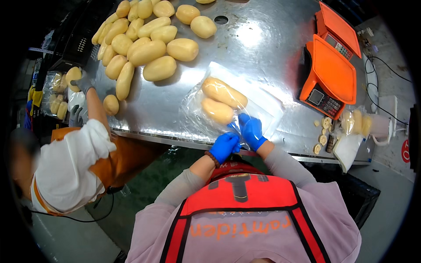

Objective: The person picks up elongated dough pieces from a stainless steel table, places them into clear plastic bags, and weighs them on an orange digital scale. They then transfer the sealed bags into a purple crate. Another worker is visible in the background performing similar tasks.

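Observation:
Two pale lotus root segments (224, 92) lie inside a clear plastic bag (194, 110) on the steel table (263, 65). The bag's gathered end points towards me, at the table's front edge. My right hand (251, 131), in a blue glove, grips that end close to the lower segment. Just left of it, my left hand (224, 146), also blue-gloved, has its fingers closed on the bag's end; its fingertips are partly hidden. White sheeting (268, 113) lies partly under the bag and reaches out to its right.
Loose lotus root segments (146, 52) are heaped at the back left. Two orange scales (334, 70) stand at right, near cut slices (323, 140), a knife handle (330, 144) and a filled bag (357, 122). A co-worker's gloved hand (84, 82) holds a segment at left.

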The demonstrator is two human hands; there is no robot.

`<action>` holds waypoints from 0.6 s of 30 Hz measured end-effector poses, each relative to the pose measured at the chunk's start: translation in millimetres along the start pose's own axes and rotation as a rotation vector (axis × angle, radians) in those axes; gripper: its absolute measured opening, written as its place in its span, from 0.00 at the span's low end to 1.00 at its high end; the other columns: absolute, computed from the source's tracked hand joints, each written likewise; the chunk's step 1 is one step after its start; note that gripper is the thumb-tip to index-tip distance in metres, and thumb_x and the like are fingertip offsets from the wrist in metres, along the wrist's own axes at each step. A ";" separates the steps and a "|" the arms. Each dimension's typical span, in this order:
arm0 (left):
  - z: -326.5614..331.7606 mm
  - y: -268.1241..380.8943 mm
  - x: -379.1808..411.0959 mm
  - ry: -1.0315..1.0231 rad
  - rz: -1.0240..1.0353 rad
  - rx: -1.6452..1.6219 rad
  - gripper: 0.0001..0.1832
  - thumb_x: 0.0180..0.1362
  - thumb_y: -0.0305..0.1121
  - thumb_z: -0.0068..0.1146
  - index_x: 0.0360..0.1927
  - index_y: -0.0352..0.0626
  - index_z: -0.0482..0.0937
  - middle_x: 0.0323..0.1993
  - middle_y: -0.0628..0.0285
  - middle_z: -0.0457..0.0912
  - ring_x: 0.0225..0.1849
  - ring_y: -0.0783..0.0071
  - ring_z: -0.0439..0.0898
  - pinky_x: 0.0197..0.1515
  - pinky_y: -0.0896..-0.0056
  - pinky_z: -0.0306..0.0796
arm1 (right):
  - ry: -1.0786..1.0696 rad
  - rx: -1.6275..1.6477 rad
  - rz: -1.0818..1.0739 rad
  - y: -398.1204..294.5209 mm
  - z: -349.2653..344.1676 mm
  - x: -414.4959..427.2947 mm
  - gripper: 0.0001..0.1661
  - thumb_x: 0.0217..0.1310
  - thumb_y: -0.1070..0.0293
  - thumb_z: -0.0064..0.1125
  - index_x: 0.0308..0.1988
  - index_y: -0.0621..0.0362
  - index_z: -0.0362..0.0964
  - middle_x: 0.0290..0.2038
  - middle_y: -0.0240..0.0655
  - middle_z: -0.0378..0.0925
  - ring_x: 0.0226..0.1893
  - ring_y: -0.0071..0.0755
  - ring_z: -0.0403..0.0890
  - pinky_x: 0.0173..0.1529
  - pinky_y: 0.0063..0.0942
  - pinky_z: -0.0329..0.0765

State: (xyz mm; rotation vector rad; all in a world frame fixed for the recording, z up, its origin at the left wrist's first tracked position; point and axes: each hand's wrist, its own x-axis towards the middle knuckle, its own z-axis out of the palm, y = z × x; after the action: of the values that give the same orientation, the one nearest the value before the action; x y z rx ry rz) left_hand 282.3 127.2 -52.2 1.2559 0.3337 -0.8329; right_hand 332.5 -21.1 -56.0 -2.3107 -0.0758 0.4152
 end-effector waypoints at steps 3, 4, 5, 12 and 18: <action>-5.4 -1.3 1.8 -0.003 -0.006 -0.041 0.11 0.62 0.36 0.46 0.31 0.37 0.73 0.23 0.61 0.76 0.24 0.76 0.74 0.29 0.78 0.68 | 0.007 -0.164 -0.157 -1.3 5.8 4.8 0.14 0.51 0.61 0.61 0.36 0.57 0.73 0.31 0.43 0.78 0.32 0.46 0.80 0.36 0.36 0.75; -6.3 -1.0 2.1 -0.039 -0.009 -0.111 0.11 0.62 0.35 0.46 0.31 0.37 0.73 0.23 0.61 0.76 0.24 0.77 0.74 0.29 0.78 0.68 | 0.008 -0.085 -0.247 -2.5 7.4 5.1 0.12 0.52 0.61 0.60 0.35 0.56 0.74 0.30 0.43 0.78 0.31 0.48 0.79 0.36 0.38 0.75; -8.6 0.6 1.1 -0.039 0.001 -0.003 0.11 0.62 0.35 0.46 0.32 0.37 0.73 0.23 0.61 0.76 0.25 0.76 0.74 0.30 0.77 0.68 | 0.027 -0.229 -0.401 -2.2 6.0 8.4 0.15 0.54 0.56 0.58 0.35 0.56 0.74 0.30 0.45 0.78 0.31 0.49 0.79 0.37 0.41 0.74; 12.5 36.6 -28.1 0.394 0.687 1.114 0.25 0.48 0.36 0.64 0.49 0.40 0.71 0.47 0.54 0.73 0.49 0.63 0.72 0.51 0.60 0.65 | 0.018 0.095 -0.282 27.7 -35.8 -23.4 0.19 0.57 0.52 0.53 0.33 0.57 0.75 0.34 0.47 0.77 0.35 0.51 0.78 0.40 0.41 0.74; 35.7 49.9 6.4 0.284 0.971 1.774 0.26 0.45 0.32 0.59 0.52 0.51 0.73 0.58 0.60 0.69 0.64 0.56 0.61 0.66 0.46 0.43 | 0.718 0.455 0.090 149.4 -151.9 -152.5 0.20 0.58 0.73 0.56 0.52 0.56 0.70 0.46 0.32 0.75 0.45 0.28 0.76 0.49 0.27 0.73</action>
State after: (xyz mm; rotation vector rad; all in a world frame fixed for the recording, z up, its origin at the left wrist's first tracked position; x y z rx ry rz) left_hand 314.5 95.4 -10.3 2.7766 -1.0266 0.1479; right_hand 226.1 -258.1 -22.0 -1.8865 0.4327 -0.3406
